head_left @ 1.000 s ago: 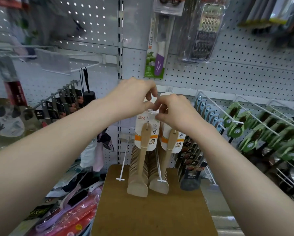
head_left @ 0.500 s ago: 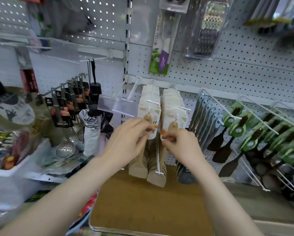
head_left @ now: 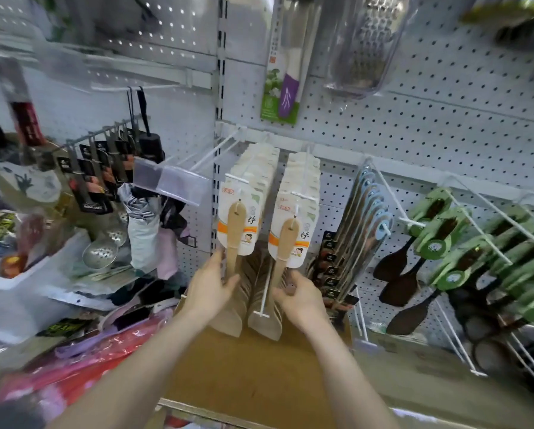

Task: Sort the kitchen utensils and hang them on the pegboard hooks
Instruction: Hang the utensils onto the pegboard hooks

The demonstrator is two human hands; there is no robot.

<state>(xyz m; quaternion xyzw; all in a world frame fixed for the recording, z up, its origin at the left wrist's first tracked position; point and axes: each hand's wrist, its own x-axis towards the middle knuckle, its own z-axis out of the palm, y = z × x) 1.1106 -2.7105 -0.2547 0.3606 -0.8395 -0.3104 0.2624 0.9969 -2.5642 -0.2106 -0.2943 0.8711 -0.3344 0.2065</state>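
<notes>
Two rows of carded wooden spatulas hang side by side on white hooks of the pegboard. The front spatula of the left row and that of the right row face me. My left hand grips the lower handles of the left row between thumb and fingers. At the same height, the fingers and thumb of my right hand curl round the lower handles of the right row. The spatula blades hang just above a brown cardboard box.
Blue utensils and green-carded black spatulas hang to the right. Metal skimmers and a folded umbrella hang to the left. A peeler pack and a grater pack hang above. A clear price holder juts out.
Both hands have dropped from the cards' hanging holes at the hook tips down to the spatula handles. The view has pulled back and tilted.
</notes>
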